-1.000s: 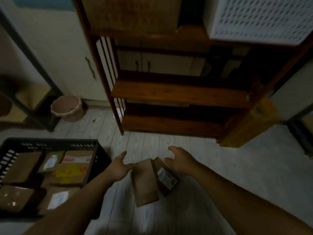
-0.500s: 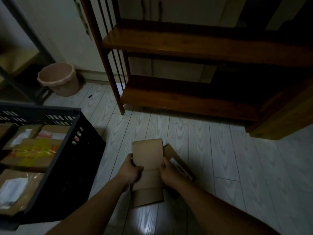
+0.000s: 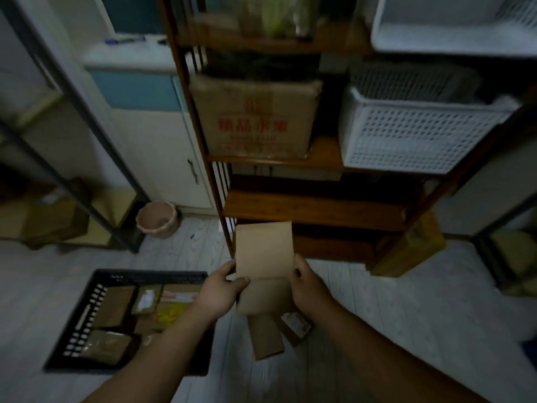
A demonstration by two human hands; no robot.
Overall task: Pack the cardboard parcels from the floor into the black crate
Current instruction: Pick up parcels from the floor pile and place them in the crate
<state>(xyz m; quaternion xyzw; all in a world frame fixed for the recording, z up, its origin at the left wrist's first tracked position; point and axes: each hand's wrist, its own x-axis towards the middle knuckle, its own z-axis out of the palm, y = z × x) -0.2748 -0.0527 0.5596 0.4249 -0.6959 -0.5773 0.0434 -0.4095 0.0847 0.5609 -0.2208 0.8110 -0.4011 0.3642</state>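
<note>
Pale plank floor (image 3: 392, 309), carrying a black crate (image 3: 75, 321) at lower left, two cardboard parcels (image 3: 266, 334) lying side by side near the middle, a pink bin (image 3: 157, 219) further back on the left, and a leaning cardboard box (image 3: 406, 251) at the right foot of the shelving. Wooden shelf unit (image 3: 313, 209) standing on the planks, holding a large printed carton (image 3: 252, 117) just beside a white perforated basket (image 3: 412, 135) on one level.
</note>
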